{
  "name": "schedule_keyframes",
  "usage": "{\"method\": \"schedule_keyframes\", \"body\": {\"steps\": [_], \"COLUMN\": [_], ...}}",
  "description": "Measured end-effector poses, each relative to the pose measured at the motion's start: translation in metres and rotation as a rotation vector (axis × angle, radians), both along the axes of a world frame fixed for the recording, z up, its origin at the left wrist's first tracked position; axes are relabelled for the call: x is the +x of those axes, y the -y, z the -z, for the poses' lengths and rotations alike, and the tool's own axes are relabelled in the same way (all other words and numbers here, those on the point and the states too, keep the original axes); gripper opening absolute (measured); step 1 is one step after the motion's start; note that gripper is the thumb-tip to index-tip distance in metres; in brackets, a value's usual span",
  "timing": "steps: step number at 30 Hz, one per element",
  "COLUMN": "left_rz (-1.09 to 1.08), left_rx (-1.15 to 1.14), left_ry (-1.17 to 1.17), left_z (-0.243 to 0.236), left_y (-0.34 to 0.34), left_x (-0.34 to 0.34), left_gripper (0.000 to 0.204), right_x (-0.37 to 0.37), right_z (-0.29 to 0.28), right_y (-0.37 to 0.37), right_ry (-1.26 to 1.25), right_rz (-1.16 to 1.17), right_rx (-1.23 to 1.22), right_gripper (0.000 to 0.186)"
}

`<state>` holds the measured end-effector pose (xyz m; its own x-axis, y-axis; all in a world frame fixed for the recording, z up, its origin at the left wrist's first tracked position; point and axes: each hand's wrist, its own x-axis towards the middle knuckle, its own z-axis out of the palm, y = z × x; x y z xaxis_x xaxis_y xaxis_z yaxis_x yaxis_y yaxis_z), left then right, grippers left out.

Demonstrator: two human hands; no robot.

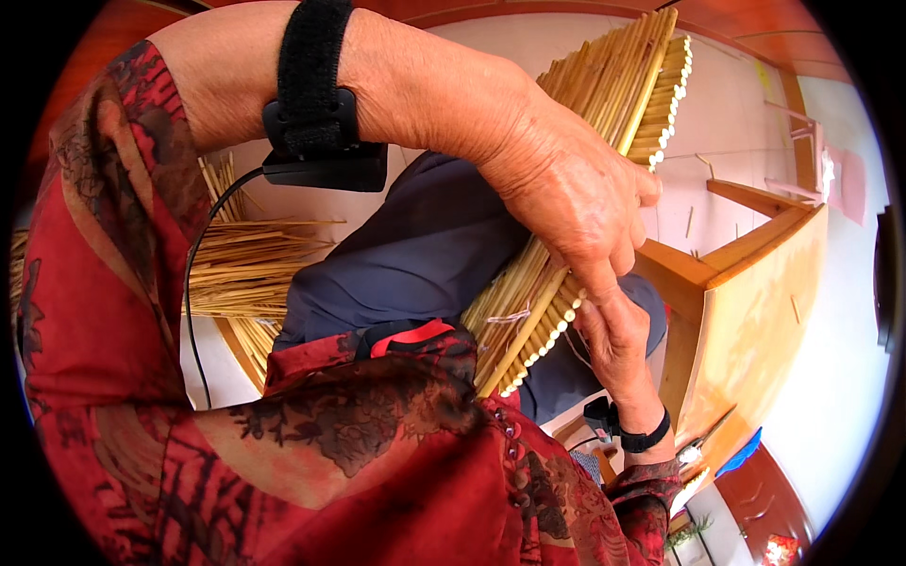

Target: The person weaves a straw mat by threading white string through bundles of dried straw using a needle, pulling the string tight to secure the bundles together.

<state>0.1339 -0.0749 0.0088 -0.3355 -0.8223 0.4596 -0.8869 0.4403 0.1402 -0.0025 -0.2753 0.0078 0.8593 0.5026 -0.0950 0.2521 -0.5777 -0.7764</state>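
Mat (609,80) of stalks slants over lap (406,245), near edge out past far edge, left hand (580,193) curled over its middle, right hand (618,330) bent at its cut-end side, can't tell what either pinches.

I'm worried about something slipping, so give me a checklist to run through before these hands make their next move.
1. Left hand placed on the stalk panel: ok, it lies across the panel, fingers at the edge.
2. Right hand near the left: ok, they meet beside the pale cut ends.
3. Grip firm: cannot tell, the panel's underside is hidden.
4. Pale tie secure: cannot tell, too small to judge.
5. Black cable clear of the panel: ok, it hangs well to the left.
6. Loose stalks neatly aligned: not ok, they point several ways.
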Motion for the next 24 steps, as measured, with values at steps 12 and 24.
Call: {"method": "schedule_keyframes", "body": {"steps": [12, 24], "left_rz": [0.004, -0.020], "left_rx": [-0.098, -0.094], "left_ry": [-0.002, -0.023], "left_z": [0.002, 0.010], "left_y": [0.004, -0.003], "left_x": [-0.003, -0.002], "left_gripper": [0.010, 0.012], "right_x": [-0.006, -0.009], "right_z": [-0.007, -0.008], "right_y": [0.000, -0.014], "right_ry": [-0.126, -0.354], "right_rz": [0.070, 0.231], "right_rx": [0.030, 0.133], "right_gripper": [0.007, 0.006]}}
